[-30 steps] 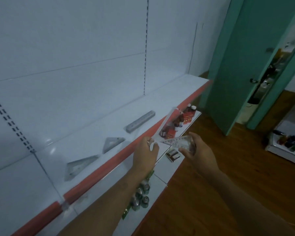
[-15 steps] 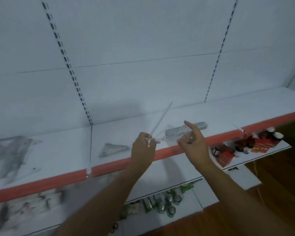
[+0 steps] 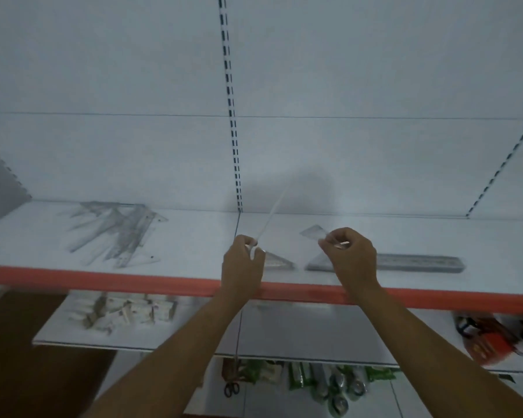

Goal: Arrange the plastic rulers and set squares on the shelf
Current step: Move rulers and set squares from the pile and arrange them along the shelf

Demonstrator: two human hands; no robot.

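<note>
Scissors (image 3: 232, 388) and red packets (image 3: 489, 342) below.

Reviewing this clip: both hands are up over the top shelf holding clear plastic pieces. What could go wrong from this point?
1. The left hand pinches only the end of a long clear plastic ruler that sticks up; it may flex or slip.
2. The right hand holds a small clear set square over the grey ruler stack; setting it down could knock that stack toward the shelf's red front edge.
3. The loose pile of clear rulers and set squares could be hard to separate.

Left grip (image 3: 244, 257) pinching; right grip (image 3: 349, 251) seemingly too.
</note>
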